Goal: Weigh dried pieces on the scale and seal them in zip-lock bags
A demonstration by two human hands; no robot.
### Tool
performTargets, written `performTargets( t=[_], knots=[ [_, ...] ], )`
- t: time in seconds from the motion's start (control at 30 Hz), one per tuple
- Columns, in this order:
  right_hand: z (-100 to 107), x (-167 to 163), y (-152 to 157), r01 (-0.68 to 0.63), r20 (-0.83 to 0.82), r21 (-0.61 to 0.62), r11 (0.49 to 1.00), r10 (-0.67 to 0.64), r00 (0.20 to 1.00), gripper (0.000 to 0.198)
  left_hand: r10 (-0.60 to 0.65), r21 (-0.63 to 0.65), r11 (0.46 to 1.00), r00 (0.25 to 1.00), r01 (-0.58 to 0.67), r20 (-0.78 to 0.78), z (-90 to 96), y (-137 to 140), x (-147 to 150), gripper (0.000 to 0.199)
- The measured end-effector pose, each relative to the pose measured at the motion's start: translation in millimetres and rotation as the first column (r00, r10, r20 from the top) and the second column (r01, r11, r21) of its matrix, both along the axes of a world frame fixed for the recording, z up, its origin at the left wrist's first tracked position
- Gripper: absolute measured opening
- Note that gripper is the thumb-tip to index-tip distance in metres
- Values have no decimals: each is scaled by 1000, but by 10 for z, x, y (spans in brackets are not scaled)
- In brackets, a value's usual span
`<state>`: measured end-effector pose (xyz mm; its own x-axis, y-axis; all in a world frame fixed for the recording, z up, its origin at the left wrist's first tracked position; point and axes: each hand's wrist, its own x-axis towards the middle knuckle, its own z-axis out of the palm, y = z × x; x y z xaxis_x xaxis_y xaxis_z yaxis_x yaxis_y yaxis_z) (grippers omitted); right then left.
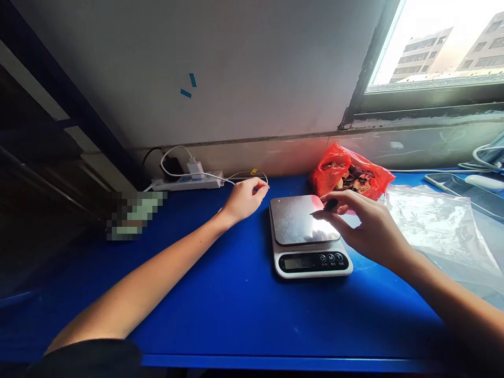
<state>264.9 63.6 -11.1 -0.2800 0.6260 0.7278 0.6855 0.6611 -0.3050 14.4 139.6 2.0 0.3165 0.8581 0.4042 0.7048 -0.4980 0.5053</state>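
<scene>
My right hand (364, 223) is closed in a pinch on dark dried pieces (331, 206), held over the right side of a digital kitchen scale (301, 223). The scale has a shiny metal plate, a white body and a dim display that I cannot read clearly. Left of the scale, my left hand (244, 200) is loosely curled near the tabletop, and I see nothing between its fingers. Behind the scale stands a red plastic bag (380, 181), its mouth open, holding several brown and dark dried pieces (356, 179).
At the back left, a white power strip (212, 180) with plugs and a white cable (173, 173) lies along the wall. Clear plastic bags (437, 226) spread out at the right, near a dark phone-like device (444, 182). The blue table (220, 304) has its front edge below.
</scene>
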Motion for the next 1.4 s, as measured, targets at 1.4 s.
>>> performTargets(
  t=[1.4],
  knots=[
    [-32, 55, -55, -113, 72, -14, 994, 114, 991, 14, -288, -261, 952, 751, 158, -594, 98, -751, -539, 40]
  ],
)
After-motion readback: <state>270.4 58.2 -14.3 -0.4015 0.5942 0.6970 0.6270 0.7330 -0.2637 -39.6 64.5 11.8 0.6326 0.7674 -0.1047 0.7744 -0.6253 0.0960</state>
